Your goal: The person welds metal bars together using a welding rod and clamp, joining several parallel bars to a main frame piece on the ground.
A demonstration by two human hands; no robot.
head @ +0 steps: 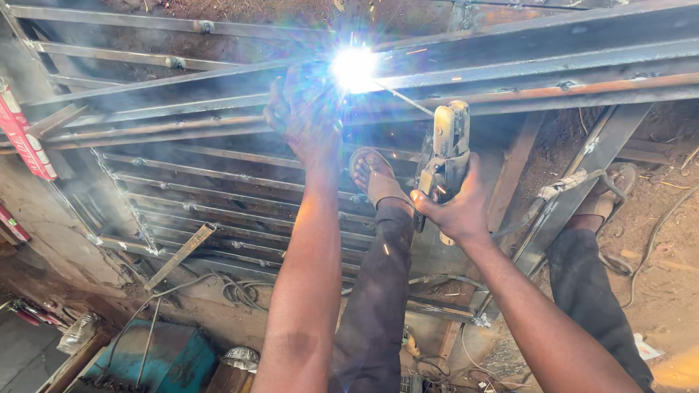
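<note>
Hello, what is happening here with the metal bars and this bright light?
A person is welding a steel frame. The right hand grips an electrode holder, and its rod meets the bars at a bright arc. The left hand is raised beside the arc, close to the frame. Both sandalled feet rest on a metal grille below.

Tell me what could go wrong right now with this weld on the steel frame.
The bare left hand sits right beside the arc, so sparks or hot steel could burn it. The feet wear open sandals below the joint, where spatter may land. Cables lie looped on the ground among the bars, a likely snag for the electrode holder in the right hand.
</note>
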